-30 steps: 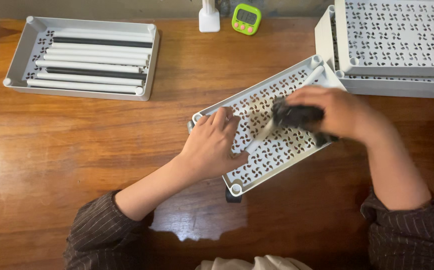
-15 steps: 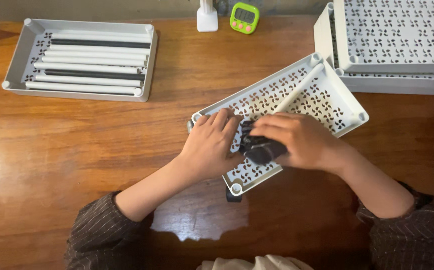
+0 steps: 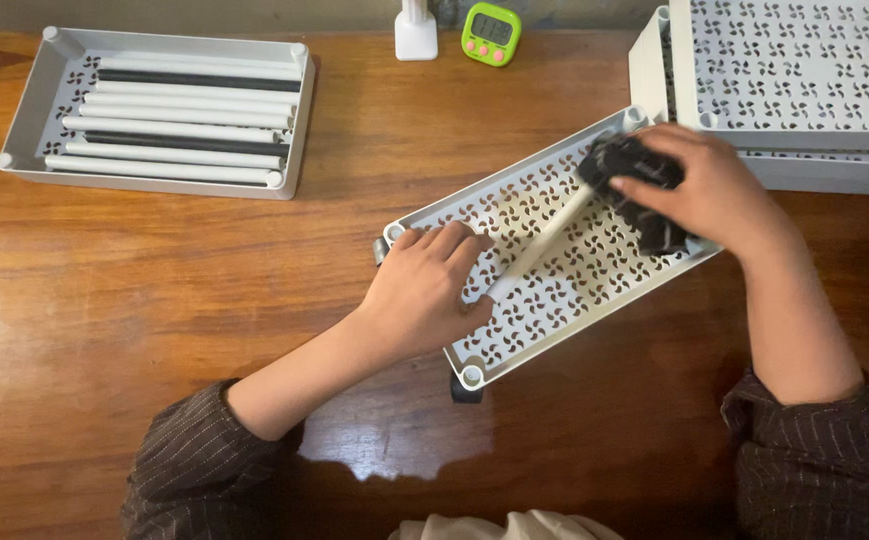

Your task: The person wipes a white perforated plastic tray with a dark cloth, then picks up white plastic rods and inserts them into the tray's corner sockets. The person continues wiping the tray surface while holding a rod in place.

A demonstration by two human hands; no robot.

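My right hand is back out at the tray's far end, cloth bunched in it.

My left hand (image 3: 424, 290) is pressing flat, fingers together, pinning a white rod (image 3: 539, 245) on the perforated tray (image 3: 514, 330); my right hand (image 3: 704, 190) is gripping a black cloth (image 3: 629, 165) at the rod's far tip. Beyond my left hand, another tray (image 3: 29, 100) is holding white and black rods (image 3: 174, 125).

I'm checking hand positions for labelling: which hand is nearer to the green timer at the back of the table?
Right. The right hand grips a black cloth on the perforated tray, below and right of the green timer. The left hand lies farther down.
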